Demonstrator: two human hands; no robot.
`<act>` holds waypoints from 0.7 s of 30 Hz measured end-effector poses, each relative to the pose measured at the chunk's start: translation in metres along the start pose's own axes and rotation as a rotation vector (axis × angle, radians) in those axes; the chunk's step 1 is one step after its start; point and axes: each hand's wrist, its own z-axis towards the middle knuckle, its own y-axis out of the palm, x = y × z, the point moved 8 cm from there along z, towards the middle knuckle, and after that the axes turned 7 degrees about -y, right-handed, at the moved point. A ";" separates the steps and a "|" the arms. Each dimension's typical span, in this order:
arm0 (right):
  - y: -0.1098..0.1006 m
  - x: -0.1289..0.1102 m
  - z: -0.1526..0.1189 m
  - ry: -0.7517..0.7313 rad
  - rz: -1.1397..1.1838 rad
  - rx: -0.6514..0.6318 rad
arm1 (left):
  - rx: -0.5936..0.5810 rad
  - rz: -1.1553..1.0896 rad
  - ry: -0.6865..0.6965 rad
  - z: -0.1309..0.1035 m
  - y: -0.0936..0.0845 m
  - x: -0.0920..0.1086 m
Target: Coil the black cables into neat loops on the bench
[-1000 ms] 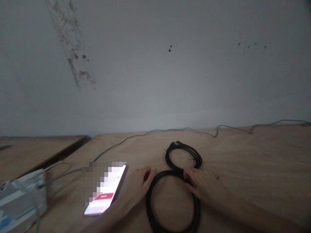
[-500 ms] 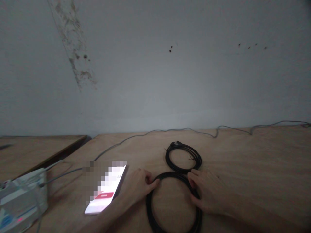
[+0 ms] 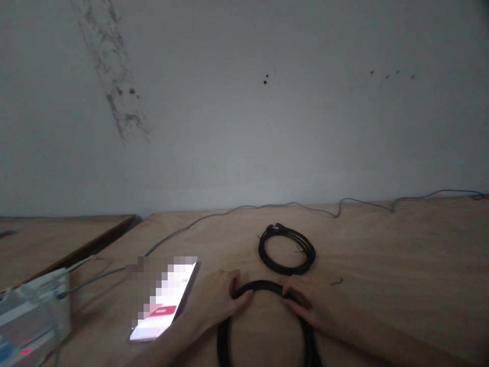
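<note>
A large coil of black cable [image 3: 265,285] lies in front of me, its near part cut off by the bottom of the picture. My left hand [image 3: 223,295] is closed on the coil's upper left, thumb and fingers around the strands. At the upper right of the same coil, my right hand [image 3: 303,298] grips it between thumb and fingers. Beyond the hands rests a smaller coil of black cable [image 3: 286,269], with connector ends at its top and thin tie ends sticking out. The two coils are apart.
A phone [image 3: 168,300] with a lit, partly blurred screen lies left of my left hand. Farther left stands a white box [image 3: 38,316] with cables and a red light. A grey cable [image 3: 171,235] runs along the wall. A short dark tie [image 3: 336,282] lies on the wooden table [image 3: 401,255].
The large coil has come towards me, away from the smaller one. My right hand has shifted left along it and now grips it; the short tie on the table has come into view.
</note>
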 end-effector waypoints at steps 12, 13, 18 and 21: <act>-0.029 0.024 -0.010 0.165 -0.115 0.162 | -0.076 0.073 0.093 -0.001 0.005 0.000; -0.028 0.026 -0.010 0.167 -0.107 0.164 | -0.064 0.082 0.091 -0.001 0.003 0.001; -0.025 0.030 -0.011 0.131 0.024 0.153 | 0.057 -0.012 0.087 -0.004 -0.008 0.008; -0.025 0.028 -0.011 0.100 0.059 0.157 | 0.039 -0.126 0.135 -0.007 -0.008 0.016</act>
